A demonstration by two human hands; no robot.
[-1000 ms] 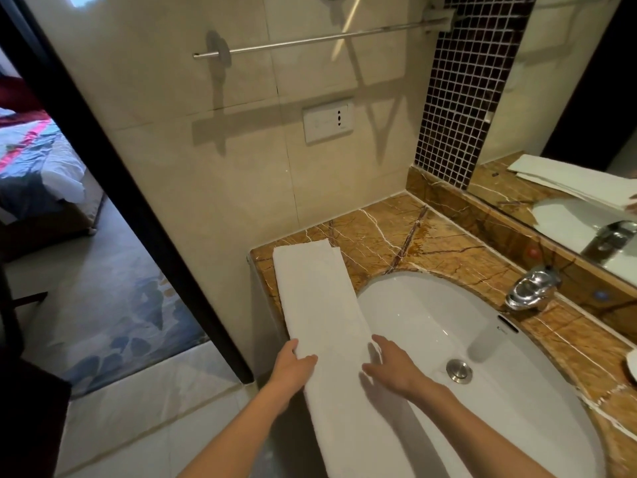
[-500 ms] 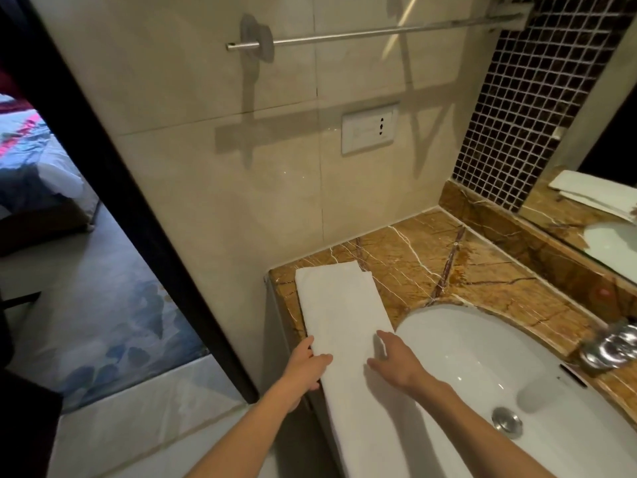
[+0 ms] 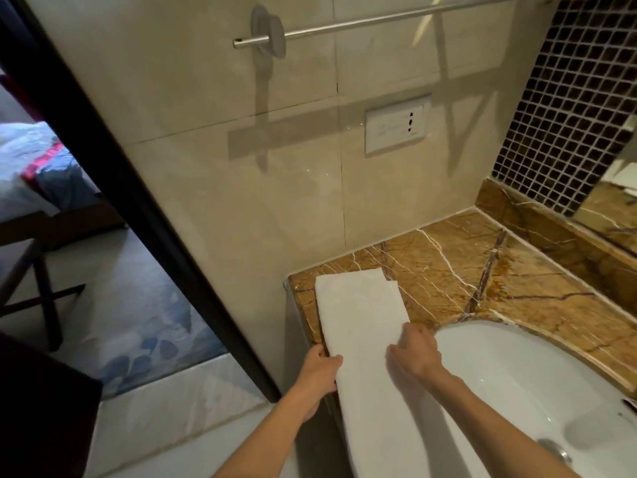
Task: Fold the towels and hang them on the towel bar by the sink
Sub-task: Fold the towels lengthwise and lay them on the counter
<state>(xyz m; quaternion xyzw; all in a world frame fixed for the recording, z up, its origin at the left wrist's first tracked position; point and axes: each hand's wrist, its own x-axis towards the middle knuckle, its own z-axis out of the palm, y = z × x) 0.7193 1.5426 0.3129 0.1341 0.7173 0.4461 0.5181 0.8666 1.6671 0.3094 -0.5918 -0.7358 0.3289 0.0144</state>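
A long white towel [image 3: 362,326] is laid flat on the brown counter [image 3: 482,270], beside the white sink [image 3: 517,374]. It is folded into a narrow strip, so it can likely be hung neatly. Its left edge is pinched by the left hand [image 3: 319,374], with the thumb on top. The right hand [image 3: 415,351] is pressed on the towel's right side with bent fingers; whether the cloth is gripped cannot be told. The towel is probably held on both sides to keep the fold tidy. The towel bar [image 3: 379,20] is fixed to the wall above, with nothing seen on it. Its right end is cut off. The towel's near end is cut off too.
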